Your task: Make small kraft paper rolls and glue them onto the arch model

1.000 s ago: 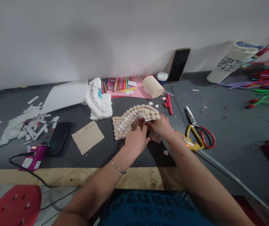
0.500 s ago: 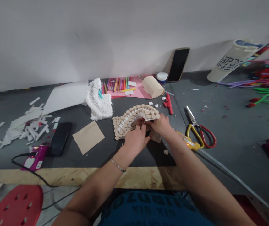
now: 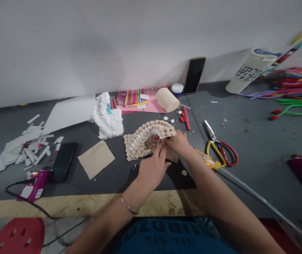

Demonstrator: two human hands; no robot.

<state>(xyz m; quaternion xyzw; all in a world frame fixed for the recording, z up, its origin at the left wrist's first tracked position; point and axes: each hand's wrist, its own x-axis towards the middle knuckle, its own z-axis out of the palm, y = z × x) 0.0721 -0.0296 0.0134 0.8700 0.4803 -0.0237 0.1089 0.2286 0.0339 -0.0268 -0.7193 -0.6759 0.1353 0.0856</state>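
Note:
A small craft model (image 3: 143,139) sits on the dark table in front of me, covered in round beige discs, with a raised curved strip edged in white. My right hand (image 3: 179,143) is closed around the right end of this raised strip, some of its fingers hidden beneath it. Close by, my left hand (image 3: 152,169) has its fingers stretched toward the model's lower right side, the thumb held apart. Its fingertips are at the discs under the curve; whether they press on them I cannot tell. Below the right hand lies a piece of brown card (image 3: 172,156), partly covered.
Left are a brown card square (image 3: 96,159), a black phone (image 3: 64,161) and white paper strips (image 3: 30,148). Behind stand a white textured model (image 3: 108,120), coloured sticks (image 3: 131,98) and a beige roll (image 3: 167,100). Scissors (image 3: 216,141) and a yellow glue gun (image 3: 209,161) lie right.
My left hand has drawn back slightly toward me, and its fingers are straighter. The right hand stays on the model's raised end. The whole view has shifted a little.

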